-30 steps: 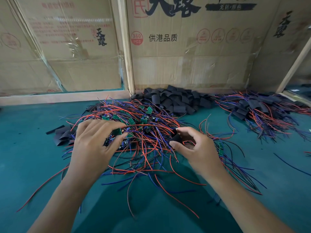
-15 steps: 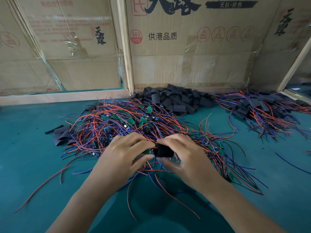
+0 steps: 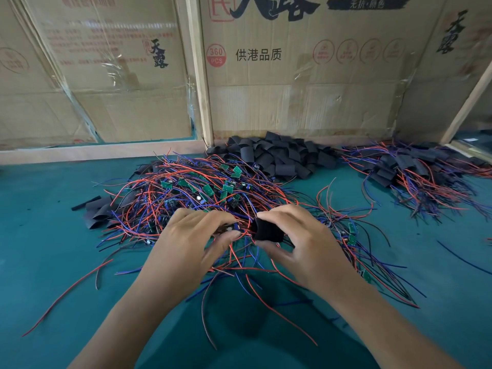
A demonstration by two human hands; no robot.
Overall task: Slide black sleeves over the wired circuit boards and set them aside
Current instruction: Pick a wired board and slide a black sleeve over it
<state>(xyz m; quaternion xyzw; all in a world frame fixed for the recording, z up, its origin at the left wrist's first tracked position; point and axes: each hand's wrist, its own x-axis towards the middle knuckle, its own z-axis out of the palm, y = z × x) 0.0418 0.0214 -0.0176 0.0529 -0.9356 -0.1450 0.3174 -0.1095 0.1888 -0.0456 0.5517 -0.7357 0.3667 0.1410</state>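
Note:
My right hand (image 3: pixel 306 243) pinches a black sleeve (image 3: pixel 267 231) between thumb and fingers, its open end facing left. My left hand (image 3: pixel 194 241) pinches a small wired circuit board (image 3: pixel 231 227) just left of the sleeve, with a narrow gap between them. The board is mostly hidden under my fingers. Both hands hover over a tangled heap of red and blue wired green boards (image 3: pixel 202 190) on the teal table (image 3: pixel 40 249). A pile of empty black sleeves (image 3: pixel 277 155) lies behind the heap.
A pile of sleeved boards with wires (image 3: pixel 415 171) lies at the right rear. A few loose sleeves (image 3: pixel 98 211) sit left of the heap. Cardboard walls (image 3: pixel 292 89) and a wooden frame (image 3: pixel 198 75) close the back. Stray wires trail toward the front.
My left hand left the heap's left side with a board and came to the centre. My right hand lifted the sleeve to meet it; the two pieces now sit slightly apart.

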